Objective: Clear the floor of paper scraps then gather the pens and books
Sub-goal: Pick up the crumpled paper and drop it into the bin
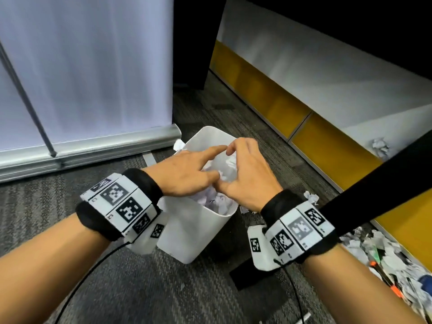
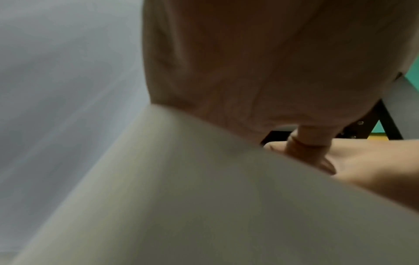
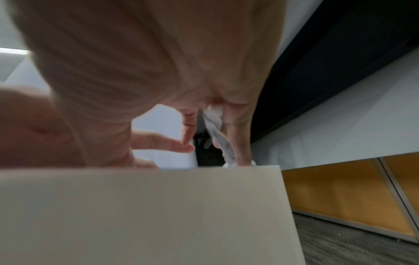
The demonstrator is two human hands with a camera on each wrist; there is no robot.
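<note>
Left grip: the left hand (image 1: 187, 170) is over the mouth of the white bin (image 1: 184, 232), fingers stretched out and loose, grasping nothing; its forefinger reaches towards the right hand's fingertips.
Right grip: the right hand (image 1: 250, 176) is over the same opening, fingers bent down and curled onto crumpled paper (image 1: 225, 170); the right wrist view shows a white scrap (image 3: 217, 129) caught between two of its fingers, so it is grasping paper.
Between the hands: the crumpled paper sits in the gap, touched from both sides.
Bin: upright on the grey carpet floor (image 1: 117, 265), with paper scraps inside (image 1: 217, 201) up near the rim; in both wrist views its pale wall fills the lower part of the frame.
Scraps just beside the bin: one white piece at its far left corner (image 1: 178, 144), small bits at its right side on the floor (image 1: 244, 209), another near the right wrist (image 1: 311, 198).
Scrap further off: a crumpled ball (image 1: 380, 147) against the yellow and white partition (image 1: 280, 99).
Pile at lower right: a heap of torn paper (image 1: 385, 253) on the floor along the partition, with pens in it (image 1: 385, 279), orange and green tips showing; well apart from the bin.
Left side: a white screen on a metal base rail (image 1: 93, 146).
Wrists: black bands with white marker blocks (image 1: 119, 202).
</note>
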